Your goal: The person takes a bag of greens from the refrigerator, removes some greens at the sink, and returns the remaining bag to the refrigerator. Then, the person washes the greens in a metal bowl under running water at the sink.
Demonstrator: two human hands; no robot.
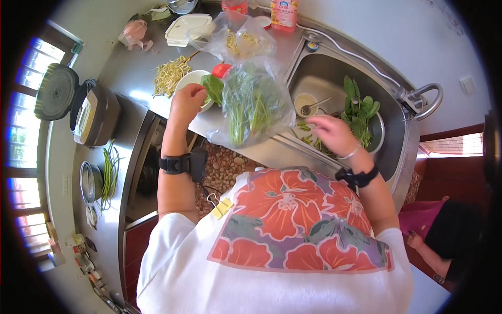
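Observation:
Over the white bowl (pixel 184 80) on the steel counter, my left hand (pixel 191 101) has its fingers pinched together at a green leaf (pixel 212 88); whether it grips the leaf is unclear. My right hand (pixel 333 133), slightly blurred, hovers at the near edge of the sink with fingers apart and nothing in them. Between my hands lies a clear plastic bag of leafy greens (pixel 251 102), with a red tomato (pixel 221 70) behind it. Bean sprouts (pixel 171 76) lie in a pile left of the bowl. Leafy greens (pixel 359 110) rest in a metal bowl in the sink.
The sink (pixel 325 64) also holds a small bowl (pixel 306 103) with a spoon and stem scraps. A faucet (pixel 429 102) arches at right. Behind are a bag of sprouts (pixel 239 41) and a lidded container (pixel 188 29). A rice cooker (pixel 96 114) stands open at left. Another person (pixel 435 235) is at lower right.

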